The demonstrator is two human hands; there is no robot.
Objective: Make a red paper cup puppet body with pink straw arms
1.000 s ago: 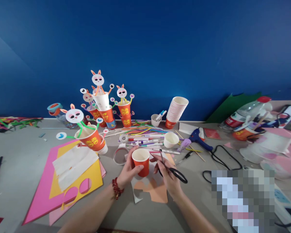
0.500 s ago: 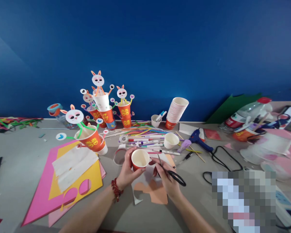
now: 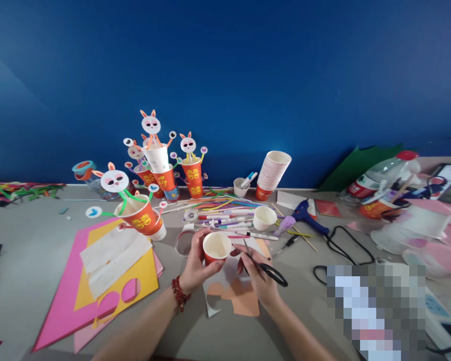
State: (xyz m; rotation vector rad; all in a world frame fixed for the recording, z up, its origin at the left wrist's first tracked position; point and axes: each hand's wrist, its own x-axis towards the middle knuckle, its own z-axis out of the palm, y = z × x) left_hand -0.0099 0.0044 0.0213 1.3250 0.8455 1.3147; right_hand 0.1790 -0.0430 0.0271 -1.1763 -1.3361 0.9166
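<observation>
My left hand (image 3: 196, 265) is wrapped round a red paper cup (image 3: 217, 246), its white inside facing up toward me. Just right of the cup, my right hand (image 3: 258, 276) grips black-handled scissors (image 3: 273, 274), whose blades point up and left, close to the cup's side. Under both hands lie cut sheets of white and orange paper (image 3: 244, 300). A roll of tape (image 3: 183, 242) rests by my left fingers. Beyond my hands stands a white paper cup (image 3: 264, 218), near several markers (image 3: 225, 220).
Rabbit figures on red cups (image 3: 139, 213) stand at the left behind pink and yellow sheets (image 3: 146, 286). At the back is a tilted cup stack (image 3: 272, 173). A blue glue gun (image 3: 308, 218) with a black cord lies right. Farther right are a plastic bottle (image 3: 385, 175) and pink-white paper pieces.
Hardly anything differs: the whole view has shifted very slightly. Both hands keep their hold on the paper cup and the scissors.
</observation>
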